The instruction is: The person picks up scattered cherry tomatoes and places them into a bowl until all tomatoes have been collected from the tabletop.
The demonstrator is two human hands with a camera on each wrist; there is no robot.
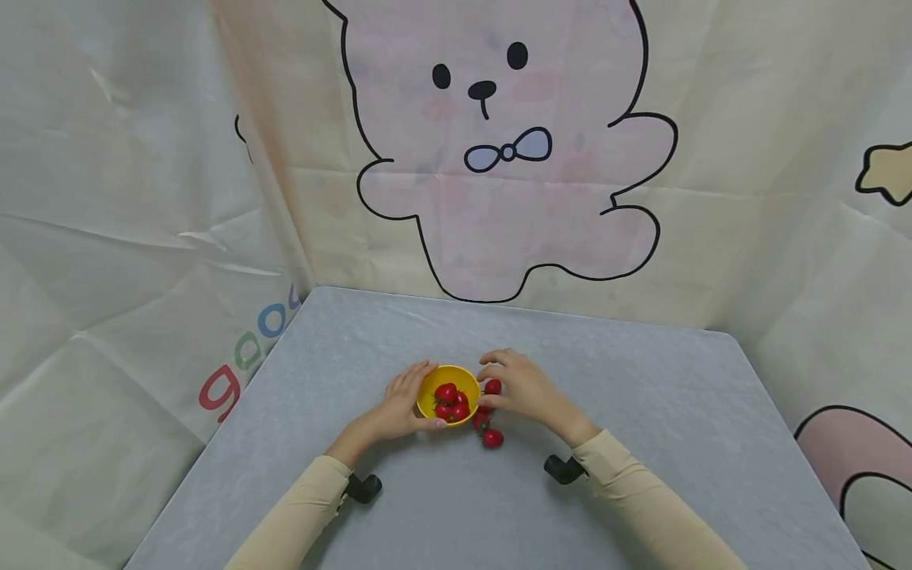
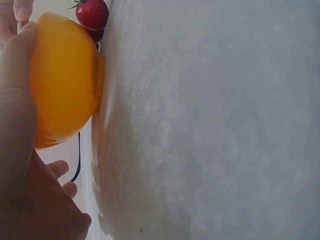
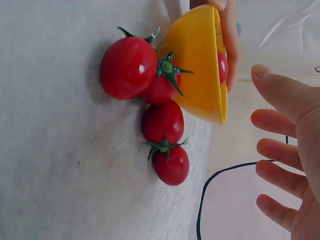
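Observation:
A yellow bowl (image 1: 427, 386) stands on the table with several red cherry tomatoes (image 1: 446, 393) inside. My left hand (image 1: 400, 408) holds it from the left, fingers round the far side and thumb at the near rim. In the left wrist view, the thumb lies against the wall of the bowl (image 2: 62, 80). My right hand (image 1: 523, 386) hovers just right of the bowl, its fingers loosely bent and apart. Beneath and in front of it lie several loose tomatoes with green stalks, the nearest being a tomato (image 3: 128, 68) close beside the bowl. Nothing shows between the right fingers.
A grey cloth covers the table (image 1: 456, 507). Behind it hangs a pale curtain (image 1: 748, 237) printed with a pink bear, and more fabric hangs along the left side. Black wrist mounts (image 1: 364, 488) stick out from the sleeves over the table.

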